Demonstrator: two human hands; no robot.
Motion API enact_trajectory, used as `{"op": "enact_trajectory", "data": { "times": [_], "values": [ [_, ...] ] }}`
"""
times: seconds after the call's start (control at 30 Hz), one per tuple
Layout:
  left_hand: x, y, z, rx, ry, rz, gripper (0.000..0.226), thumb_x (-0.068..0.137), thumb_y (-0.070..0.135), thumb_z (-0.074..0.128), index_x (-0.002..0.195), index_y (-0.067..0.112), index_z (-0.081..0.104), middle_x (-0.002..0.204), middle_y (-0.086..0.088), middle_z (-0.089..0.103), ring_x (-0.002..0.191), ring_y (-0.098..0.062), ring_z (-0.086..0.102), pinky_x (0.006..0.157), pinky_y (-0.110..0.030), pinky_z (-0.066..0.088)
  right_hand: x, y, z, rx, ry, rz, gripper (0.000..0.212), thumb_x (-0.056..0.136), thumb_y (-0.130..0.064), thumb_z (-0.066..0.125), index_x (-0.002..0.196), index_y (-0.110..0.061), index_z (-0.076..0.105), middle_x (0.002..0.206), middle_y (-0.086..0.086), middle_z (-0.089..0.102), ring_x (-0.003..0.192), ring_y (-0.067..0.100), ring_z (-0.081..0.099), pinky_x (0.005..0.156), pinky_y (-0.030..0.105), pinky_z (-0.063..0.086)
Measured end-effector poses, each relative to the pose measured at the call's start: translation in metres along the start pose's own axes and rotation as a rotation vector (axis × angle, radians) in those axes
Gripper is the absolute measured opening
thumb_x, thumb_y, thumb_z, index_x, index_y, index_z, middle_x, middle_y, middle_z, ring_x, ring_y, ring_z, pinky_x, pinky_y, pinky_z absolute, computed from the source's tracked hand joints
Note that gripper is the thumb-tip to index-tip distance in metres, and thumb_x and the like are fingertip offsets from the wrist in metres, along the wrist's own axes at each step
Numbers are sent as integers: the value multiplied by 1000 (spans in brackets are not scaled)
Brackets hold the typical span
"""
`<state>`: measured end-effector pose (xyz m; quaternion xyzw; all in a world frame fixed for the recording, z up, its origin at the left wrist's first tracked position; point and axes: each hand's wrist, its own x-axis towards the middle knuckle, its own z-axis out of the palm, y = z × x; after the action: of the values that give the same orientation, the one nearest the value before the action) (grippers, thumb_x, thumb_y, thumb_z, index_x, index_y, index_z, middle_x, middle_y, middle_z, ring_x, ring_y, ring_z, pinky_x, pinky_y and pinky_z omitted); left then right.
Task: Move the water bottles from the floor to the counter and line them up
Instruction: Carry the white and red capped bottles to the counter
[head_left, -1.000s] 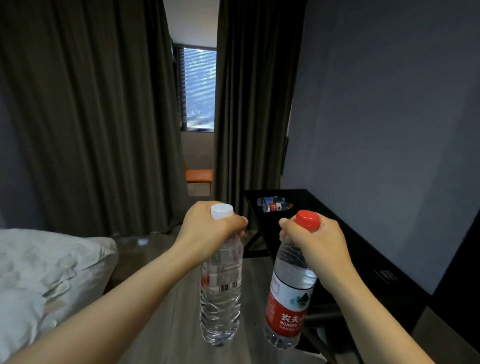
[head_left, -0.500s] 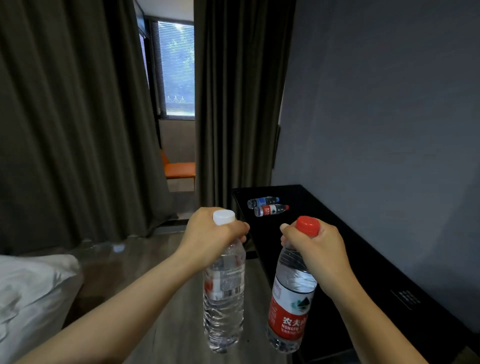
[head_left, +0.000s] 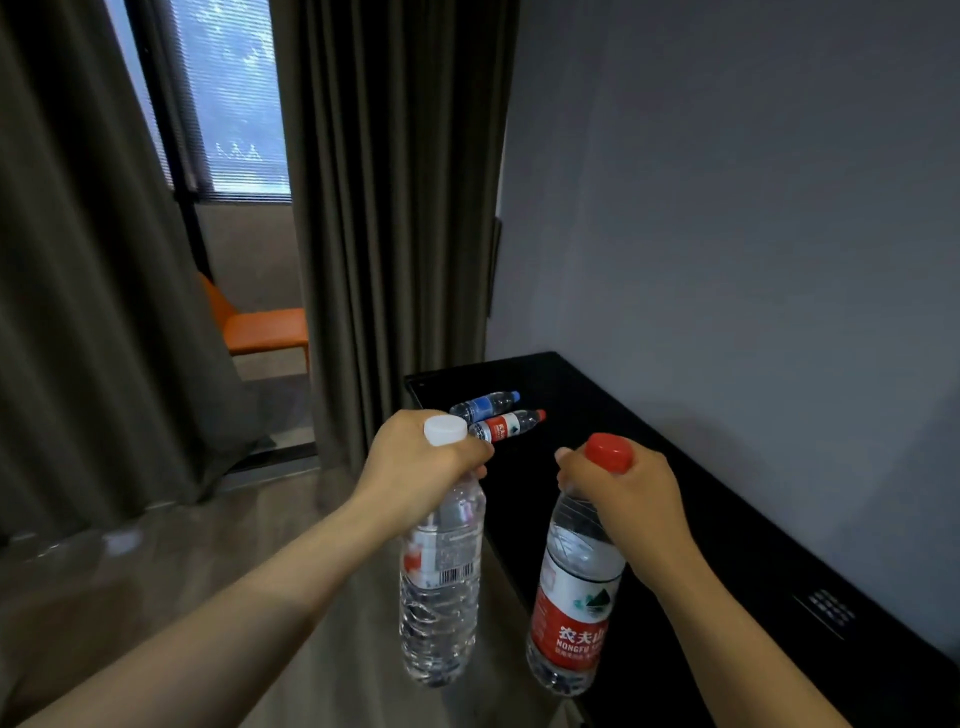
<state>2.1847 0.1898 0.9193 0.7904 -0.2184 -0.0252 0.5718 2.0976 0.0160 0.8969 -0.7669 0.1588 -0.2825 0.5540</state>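
My left hand (head_left: 421, 462) grips the neck of a clear water bottle with a white cap (head_left: 441, 587), which hangs upright above the floor. My right hand (head_left: 623, 493) grips the neck of a red-labelled bottle with a red cap (head_left: 574, 608), hanging at the near edge of the black counter (head_left: 727, 519). Two small bottles lie on their sides at the counter's far end: a blue-labelled one (head_left: 485, 404) and a red-labelled one (head_left: 508, 425), side by side.
The counter runs along the grey wall (head_left: 753, 208) on the right. Dark curtains (head_left: 389, 208) hang ahead, with a window and an orange chair (head_left: 265, 327) between them. Grey wood floor (head_left: 182, 571) lies to the left.
The view has moved forward and right toward the counter; the bed has left the frame. Both hands keep holding their bottles, now closer to the counter and the two lying bottles.
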Motion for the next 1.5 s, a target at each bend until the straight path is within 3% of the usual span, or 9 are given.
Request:
{"op": "enact_trajectory", "data": {
  "times": [0.5, 0.63, 0.73, 0.83, 1.07, 1.17, 1.3, 1.43, 1.5],
  "values": [
    [191, -59, 56, 91, -89, -76, 20, 61, 34, 65, 55, 15, 69, 65, -8, 71, 69, -27, 67, 67, -44, 52, 174, 92, 31, -10, 51, 95, 35, 80, -21, 71, 70, 10, 57, 67, 23, 62, 53, 18, 55, 49, 21, 46],
    [231, -82, 71, 45, -146, -126, 26, 67, 36, 71, 56, 13, 70, 63, -6, 72, 64, -21, 67, 65, -37, 50, 208, 116, 37, -24, 74, 134, 38, 80, -22, 71, 69, 10, 55, 68, 24, 61, 53, 18, 54, 48, 20, 45],
    [265, -101, 84, 21, -195, -139, 30, 65, 43, 69, 53, 15, 69, 57, 1, 69, 53, -5, 59, 54, -17, 44, 231, 137, 44, -26, 119, 194, 39, 79, -24, 72, 70, 9, 55, 70, 24, 63, 56, 26, 58, 52, 22, 48],
    [301, -123, 95, 2, -252, -135, 28, 76, 27, 70, 49, 18, 67, 51, 5, 64, 47, 0, 55, 46, -9, 38, 253, 157, 55, -55, 152, 247, 39, 79, -26, 72, 69, 8, 55, 71, 22, 64, 62, 31, 63, 56, 28, 50],
    [387, -173, 114, -32, -379, -159, 25, 72, 12, 73, 50, 13, 64, 48, 5, 62, 47, -4, 56, 44, -12, 40, 298, 190, 86, -57, 254, 352, 37, 80, -22, 72, 59, 1, 52, 67, 28, 59, 55, 21, 54, 55, 31, 46],
    [415, -188, 125, -1, -479, -147, 21, 73, 14, 72, 57, 4, 64, 50, 3, 60, 51, -8, 56, 49, -18, 41, 309, 204, 96, -52, 312, 396, 35, 81, -21, 72, 58, -3, 52, 60, 20, 54, 53, 20, 51, 53, 30, 44],
    [441, -207, 150, 51, -557, -142, 31, 76, 17, 72, 49, 15, 58, 50, 1, 58, 55, -16, 56, 59, -31, 43, 319, 227, 96, -32, 371, 460, 38, 82, -17, 71, 54, -12, 46, 56, 12, 49, 53, 20, 49, 51, 28, 42],
    [466, -220, 185, 69, -620, -174, 21, 75, 19, 72, 67, 0, 68, 68, -12, 71, 68, -27, 67, 68, -38, 52, 338, 252, 87, -11, 397, 512, 34, 83, -16, 69, 55, -12, 49, 56, 10, 52, 52, 19, 50, 48, 25, 43],
    [476, -228, 205, 76, -636, -190, 20, 75, 19, 73, 68, 1, 68, 69, -11, 72, 71, -27, 69, 67, -36, 53, 347, 269, 82, -6, 387, 546, 45, 84, -15, 67, 46, -22, 45, 49, 1, 50, 48, 13, 49, 47, 23, 42]
  ]
}}
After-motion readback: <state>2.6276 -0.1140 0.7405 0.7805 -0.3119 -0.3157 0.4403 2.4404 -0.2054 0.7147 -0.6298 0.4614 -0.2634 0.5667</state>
